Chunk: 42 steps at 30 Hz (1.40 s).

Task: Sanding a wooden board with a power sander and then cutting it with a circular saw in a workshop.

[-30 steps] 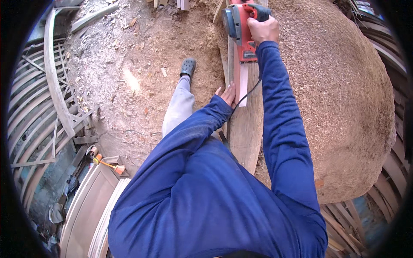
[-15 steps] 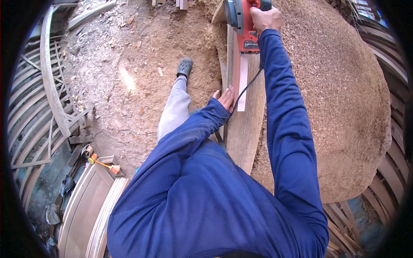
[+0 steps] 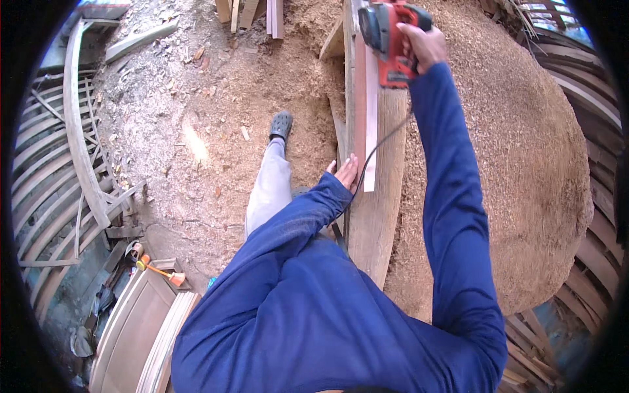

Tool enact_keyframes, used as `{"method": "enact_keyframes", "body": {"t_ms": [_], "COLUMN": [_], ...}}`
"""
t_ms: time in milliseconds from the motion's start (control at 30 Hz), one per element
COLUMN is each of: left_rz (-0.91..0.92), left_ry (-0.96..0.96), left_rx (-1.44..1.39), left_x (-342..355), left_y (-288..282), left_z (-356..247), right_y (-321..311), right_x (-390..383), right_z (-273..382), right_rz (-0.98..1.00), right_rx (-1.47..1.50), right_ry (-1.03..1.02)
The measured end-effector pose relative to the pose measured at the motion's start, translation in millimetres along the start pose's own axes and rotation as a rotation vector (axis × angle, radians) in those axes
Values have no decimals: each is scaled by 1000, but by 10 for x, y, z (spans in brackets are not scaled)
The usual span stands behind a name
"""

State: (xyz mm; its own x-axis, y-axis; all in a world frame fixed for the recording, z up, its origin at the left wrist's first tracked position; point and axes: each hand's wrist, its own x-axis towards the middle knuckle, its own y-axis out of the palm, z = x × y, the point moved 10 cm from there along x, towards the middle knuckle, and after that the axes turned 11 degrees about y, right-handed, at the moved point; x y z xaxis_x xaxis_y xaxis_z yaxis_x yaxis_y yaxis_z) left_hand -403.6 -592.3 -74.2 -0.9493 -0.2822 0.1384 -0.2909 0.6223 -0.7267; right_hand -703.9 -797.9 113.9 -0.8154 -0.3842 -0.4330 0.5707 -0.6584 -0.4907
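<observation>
Item: red power planer, at 12 o'clock in the view, seated on the narrow reddish strip of wood that runs from the top edge down toward the centre. Its black cord trails from the tool down along the strip toward the left hand.

Right hand: fingers wrapped tight around the planer's handle, arm stretched out at 1 o'clock in a blue sleeve.

Left hand: just left of centre, fingers extended together and laid flat against the near end of the strip, steadying it; it grips nothing.

Support: the strip lies on edge along a wide pale plank, which reaches from 12 o'clock back toward the person's body.

Right of the plank, 1 to 4 o'clock: a large rounded heap of wood shavings.

Left of the plank: sawdust-strewn ground; the person's leg in grey trousers ending in a dark clog at 11 o'clock.

At 12 o'clock, left of the strip: short wood offcuts.

At 9 o'clock: curved wooden frame pieces, stacked.

At 7 o'clock: an orange-handled tool on the ground, beside flat wooden panels.
</observation>
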Motion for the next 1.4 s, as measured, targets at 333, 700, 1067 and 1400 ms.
{"method": "enact_keyframes", "body": {"t_ms": [333, 700, 1067, 1400], "left_rz": [31, 7, 303, -19], "left_ry": [13, -39, 91, 31], "left_rx": [-127, -217, -62, -79], "left_x": [-23, -56, -39, -45], "left_y": [112, 271, 472, 99], "left_z": [47, 178, 77, 51], "right_y": [-1141, -947, -563, -312], "right_x": [-2976, -3948, -2750, -1773], "right_z": [-1987, -2674, -1785, -1057], "right_rz": [-57, -50, -90, -197], "right_rx": [-28, -268, -246, -245], "right_ry": [104, 77, -104, -201]}}
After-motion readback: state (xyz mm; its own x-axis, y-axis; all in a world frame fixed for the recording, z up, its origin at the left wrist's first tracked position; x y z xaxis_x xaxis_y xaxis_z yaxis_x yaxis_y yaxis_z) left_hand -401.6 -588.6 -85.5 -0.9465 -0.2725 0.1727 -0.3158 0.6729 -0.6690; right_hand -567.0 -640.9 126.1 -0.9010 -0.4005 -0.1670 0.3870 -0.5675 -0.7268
